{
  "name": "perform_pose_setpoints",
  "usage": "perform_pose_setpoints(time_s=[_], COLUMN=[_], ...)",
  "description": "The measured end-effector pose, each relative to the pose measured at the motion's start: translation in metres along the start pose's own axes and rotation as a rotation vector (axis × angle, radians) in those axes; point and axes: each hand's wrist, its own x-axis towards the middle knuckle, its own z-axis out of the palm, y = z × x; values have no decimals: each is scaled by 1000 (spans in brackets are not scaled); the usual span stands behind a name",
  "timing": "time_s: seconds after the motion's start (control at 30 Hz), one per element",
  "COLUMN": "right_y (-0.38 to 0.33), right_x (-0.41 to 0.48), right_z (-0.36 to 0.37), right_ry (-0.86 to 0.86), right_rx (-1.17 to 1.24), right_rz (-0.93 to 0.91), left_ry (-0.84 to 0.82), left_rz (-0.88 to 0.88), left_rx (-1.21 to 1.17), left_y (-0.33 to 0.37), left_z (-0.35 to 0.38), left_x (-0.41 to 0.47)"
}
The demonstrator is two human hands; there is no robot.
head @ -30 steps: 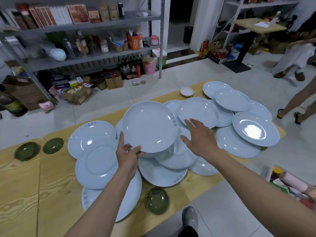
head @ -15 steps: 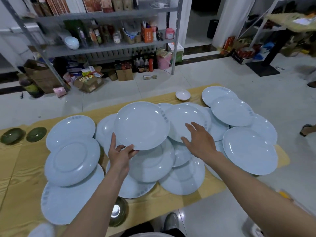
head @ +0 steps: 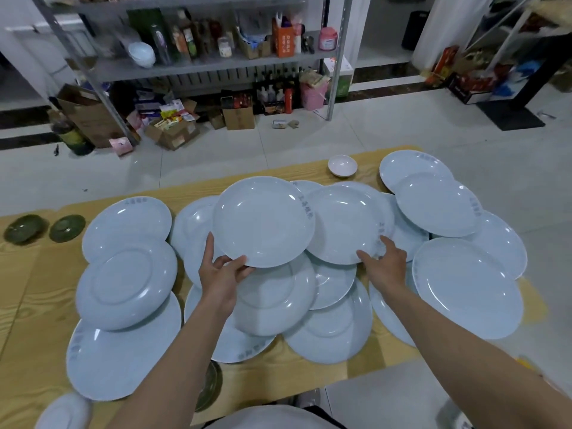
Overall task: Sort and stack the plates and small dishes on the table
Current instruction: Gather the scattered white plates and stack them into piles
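Observation:
Several pale blue plates lie overlapping across the wooden table [head: 28,308]. My left hand [head: 221,272] grips the near rim of one plate [head: 263,221], held raised above the pile. My right hand [head: 382,263] rests on the near edge of the neighbouring plate [head: 345,222], fingers spread over its rim. An upside-down plate [head: 125,284] sits on the left heap. A small white dish [head: 342,165] stands at the table's far edge. Two dark green small dishes [head: 23,228] lie at the far left, and another green dish [head: 209,387] is partly hidden under my left forearm.
A metal shelf rack [head: 198,60] with bottles and boxes stands behind the table on the tiled floor. Cardboard boxes [head: 238,117] sit under it. A small pale dish [head: 66,411] shows at the lower left corner. The table's near edge runs just under my arms.
My right hand has reached forward and settled on the rim of the plate to the right. My left hand keeps the raised plate, and the view has shifted closer and downward.

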Motion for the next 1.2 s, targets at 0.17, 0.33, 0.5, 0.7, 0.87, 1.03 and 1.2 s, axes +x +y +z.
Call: perform_pose_setpoints(time_s=[0.17,0.33,0.5,0.7,0.87,1.03,1.2], right_y=[6,4,1,-6,-23,-44,-54], right_x=[4,10,13,13,4,-22,-66], right_z=[11,21,23,18,17,27,53], right_ry=[24,53,86,46,13,-29,-125], right_rx=[278,408,525,708,842,945,970], right_rz=[121,209,190,161,99,95,68], left_ry=[19,42,57,57,35,67,110], left_rz=[-2,-11,-17,3,83,138,182], left_rx=[-2,-24,-15,-35,-44,-101,-168], left_y=[-4,-7,-4,6,19,37,55], left_z=[-3,-9,-15,-19,-30,-47,-77], left_x=[4,4,0,-7,-18,-36,-62])
